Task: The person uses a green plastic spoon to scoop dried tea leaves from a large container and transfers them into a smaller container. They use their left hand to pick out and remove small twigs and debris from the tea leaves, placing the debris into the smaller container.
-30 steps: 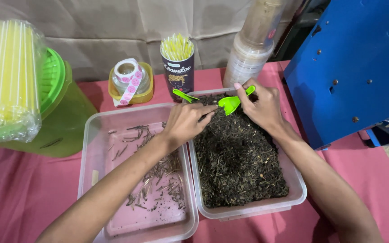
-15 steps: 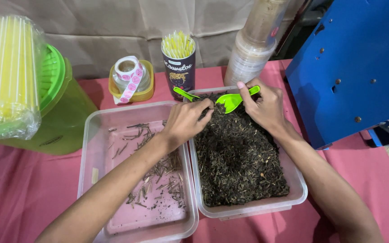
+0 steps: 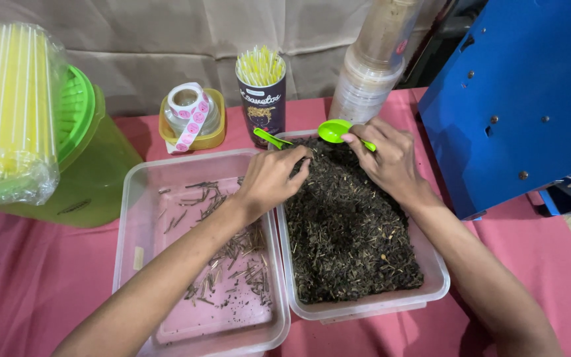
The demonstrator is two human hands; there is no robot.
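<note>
Right now you're sorting dark dried leaves (image 3: 348,228) in the clear plastic tub (image 3: 431,291), left hand (image 3: 273,177) pinching into them at 12 o'clock, right hand (image 3: 388,158) gripping the green plastic scoop (image 3: 335,130); next, I judge, comes a careful pinch-and-lift.

Hidden and cut-off items
Left hand (image 3: 269,180) fingertips buried in dried leaves (image 3: 348,228); straw bundle (image 3: 4,109) and blue machine (image 3: 517,92) cropped by frame edges.
</note>
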